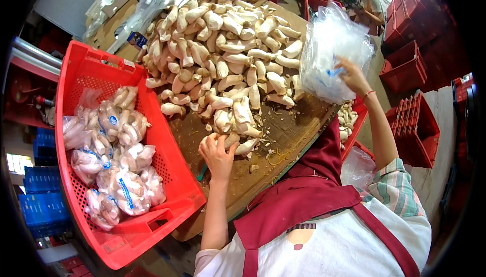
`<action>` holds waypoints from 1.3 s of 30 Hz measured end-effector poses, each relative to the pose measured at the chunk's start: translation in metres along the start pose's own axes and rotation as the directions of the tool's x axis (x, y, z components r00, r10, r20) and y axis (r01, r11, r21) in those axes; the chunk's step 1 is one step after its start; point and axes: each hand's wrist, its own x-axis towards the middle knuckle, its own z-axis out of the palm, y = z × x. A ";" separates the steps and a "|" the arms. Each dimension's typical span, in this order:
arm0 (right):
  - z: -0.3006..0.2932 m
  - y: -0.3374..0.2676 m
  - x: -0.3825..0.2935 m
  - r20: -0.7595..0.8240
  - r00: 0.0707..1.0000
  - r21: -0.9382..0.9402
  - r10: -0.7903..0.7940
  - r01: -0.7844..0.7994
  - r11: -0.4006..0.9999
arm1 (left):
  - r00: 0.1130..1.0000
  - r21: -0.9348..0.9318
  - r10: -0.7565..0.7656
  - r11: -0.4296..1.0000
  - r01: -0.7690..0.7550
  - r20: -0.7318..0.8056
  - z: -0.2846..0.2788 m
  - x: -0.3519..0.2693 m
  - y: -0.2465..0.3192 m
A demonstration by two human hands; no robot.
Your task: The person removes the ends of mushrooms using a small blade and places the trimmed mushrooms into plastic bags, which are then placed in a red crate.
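Note:
My left hand [218, 155] is at the near edge of a large heap of king oyster mushrooms [228, 56], its fingers and thumb around one pale mushroom [231, 140]. Another mushroom [246, 146] lies just right of the thumb. Over to the right, my right hand [353, 75] reaches onto a stack of clear plastic bags [334, 37] at the table's edge. Its fingertips rest by blue print on the bags; whether they pinch one is unclear. The mushrooms lie on a brown worktable [281, 125] strewn with trimmings.
At left, a red perforated crate [167, 163] holds several bagged mushroom packs [129, 189]. A red crate of small mushrooms [347, 119] is below the right table edge. Stacked red crates [414, 129] stand further right. Another person [374, 11] is at the back right.

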 end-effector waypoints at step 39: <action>0.019 0.000 -0.142 0.296 0.501 0.848 0.813 -0.530 0.018 | 1.000 -0.150 0.013 0.989 -0.011 0.009 -0.004 0.043 -0.002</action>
